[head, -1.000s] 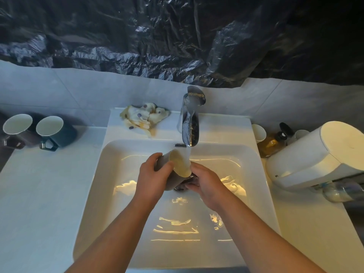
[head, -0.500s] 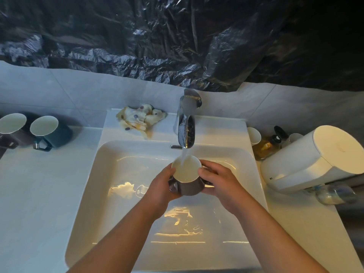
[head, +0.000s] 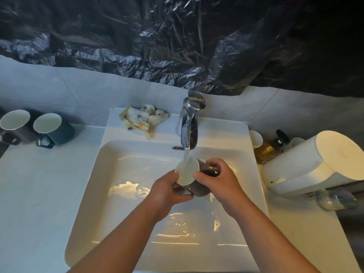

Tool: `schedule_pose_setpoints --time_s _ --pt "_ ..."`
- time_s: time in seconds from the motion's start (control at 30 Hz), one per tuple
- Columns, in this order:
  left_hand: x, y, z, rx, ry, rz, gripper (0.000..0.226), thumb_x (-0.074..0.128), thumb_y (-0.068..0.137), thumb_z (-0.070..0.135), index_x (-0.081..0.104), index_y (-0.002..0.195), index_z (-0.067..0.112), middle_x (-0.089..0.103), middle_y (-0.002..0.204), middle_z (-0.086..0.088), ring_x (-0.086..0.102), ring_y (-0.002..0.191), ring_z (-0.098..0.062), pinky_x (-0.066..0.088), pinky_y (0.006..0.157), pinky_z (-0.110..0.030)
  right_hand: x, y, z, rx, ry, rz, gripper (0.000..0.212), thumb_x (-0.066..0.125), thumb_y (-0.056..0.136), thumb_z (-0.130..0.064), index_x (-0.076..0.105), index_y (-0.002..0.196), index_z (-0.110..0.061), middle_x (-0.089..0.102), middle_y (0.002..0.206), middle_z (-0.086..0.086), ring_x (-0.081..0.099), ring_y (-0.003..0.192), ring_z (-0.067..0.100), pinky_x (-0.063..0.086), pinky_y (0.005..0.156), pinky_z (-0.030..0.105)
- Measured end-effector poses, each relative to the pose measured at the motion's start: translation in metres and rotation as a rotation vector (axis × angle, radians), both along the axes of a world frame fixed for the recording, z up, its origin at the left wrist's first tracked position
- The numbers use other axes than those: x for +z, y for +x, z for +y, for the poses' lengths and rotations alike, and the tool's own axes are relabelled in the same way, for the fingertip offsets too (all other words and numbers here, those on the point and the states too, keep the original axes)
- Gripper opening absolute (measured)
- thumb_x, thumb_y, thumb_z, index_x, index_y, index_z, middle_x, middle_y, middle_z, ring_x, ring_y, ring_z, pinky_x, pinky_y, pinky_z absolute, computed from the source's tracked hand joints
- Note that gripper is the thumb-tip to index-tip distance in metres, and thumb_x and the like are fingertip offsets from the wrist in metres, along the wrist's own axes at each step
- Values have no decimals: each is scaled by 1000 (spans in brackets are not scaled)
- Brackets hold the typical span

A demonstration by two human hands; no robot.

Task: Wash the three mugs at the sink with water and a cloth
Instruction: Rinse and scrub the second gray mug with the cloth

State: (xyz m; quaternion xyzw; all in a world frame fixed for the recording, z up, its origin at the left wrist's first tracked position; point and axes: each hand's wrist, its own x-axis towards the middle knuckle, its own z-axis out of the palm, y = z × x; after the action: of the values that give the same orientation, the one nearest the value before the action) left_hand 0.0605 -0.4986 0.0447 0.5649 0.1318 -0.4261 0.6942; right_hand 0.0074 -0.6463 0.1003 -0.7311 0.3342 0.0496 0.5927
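I hold a brown mug (head: 199,186) with a white inside over the white sink (head: 110,174), tilted with its mouth up and to the left. Water from the chrome tap (head: 189,125) runs into its mouth. My left hand (head: 167,192) grips its lower side near the rim. My right hand (head: 218,184) holds its body and handle side from the right. Two more mugs stand on the left counter: a brown one (head: 13,127) and a dark teal one (head: 53,129). A crumpled, stained cloth (head: 143,119) lies on the sink's back ledge, left of the tap.
On the right counter lies a white appliance (head: 315,164) on its side, with an amber pump bottle (head: 269,146), small white cups (head: 256,138) behind it and a clear bottle (head: 334,200) in front. Black plastic sheeting (head: 177,42) covers the wall above the tiles.
The mug went from tipped far over to upright under the tap, and now leans with its mouth to the left. My right hand shifted from under it to its right side.
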Motion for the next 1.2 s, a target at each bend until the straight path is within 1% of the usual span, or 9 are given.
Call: schedule_pose_setpoints --time_s 0.13,0.33,0.47,0.53,0.67,0.83,1.0,1.13,1.2 --pt "0 -5 -4 -16 -25 39 33 38 108 28 51 135 14 60 126 -18 66 112 -34 63 78 -36 -3 -2 3 -37 -83 -9 47 82 76 -24 52 111 -31 57 103 -10 58 90 10 46 59 12" --pt "5 12 -2 -7 76 -36 38 40 106 36 65 125 13 69 122 -13 66 111 -30 56 93 -41 -8 -6 10 148 -445 -103 63 89 67 -19 49 114 -33 45 127 -11 49 111 11 47 69 0" --pt "11 27 2 -152 89 -122 43 31 107 46 67 111 22 71 114 -7 65 106 -22 51 91 -37 -11 -8 10 306 -666 -143 56 87 70 -31 51 112 -38 36 147 -12 49 125 14 54 95 20" --pt "11 32 2 -209 117 -164 45 34 105 49 67 119 21 69 123 -8 64 110 -22 48 100 -40 -14 -9 11 368 -808 -208 48 87 69 -33 58 107 -32 38 150 -6 48 129 16 56 96 28" --pt "13 36 1 -222 119 -237 36 37 106 38 64 122 22 64 129 -8 60 117 -25 51 90 -34 -18 -10 7 522 -1031 -297 38 92 62 -28 69 91 -17 52 144 11 49 133 30 59 91 40" --pt "15 39 2 -254 128 -286 25 41 104 22 59 121 16 62 128 -12 59 119 -31 50 100 -42 -18 -10 6 600 -1074 -331 35 94 59 -24 67 79 -16 54 141 15 48 135 35 59 90 43" --pt "11 36 16 -187 99 -279 29 53 80 39 57 96 15 62 103 -10 61 99 -26 49 102 -51 -24 -14 14 627 -979 -382 32 90 65 -28 66 83 -18 46 149 9 42 141 27 58 93 36" --pt "2 31 28 -168 19 -213 50 54 85 46 60 115 7 64 114 -19 65 106 -33 56 97 -47 -26 -12 24 654 -871 -437 33 87 69 -30 59 86 -24 37 152 1 41 141 23 57 93 29" --pt "-2 30 33 -163 -62 -154 46 51 94 43 64 120 7 67 109 -21 67 99 -29 59 87 -42 -26 -11 28 657 -803 -430 34 84 71 -32 53 86 -29 33 153 -4 43 139 17 56 92 22"
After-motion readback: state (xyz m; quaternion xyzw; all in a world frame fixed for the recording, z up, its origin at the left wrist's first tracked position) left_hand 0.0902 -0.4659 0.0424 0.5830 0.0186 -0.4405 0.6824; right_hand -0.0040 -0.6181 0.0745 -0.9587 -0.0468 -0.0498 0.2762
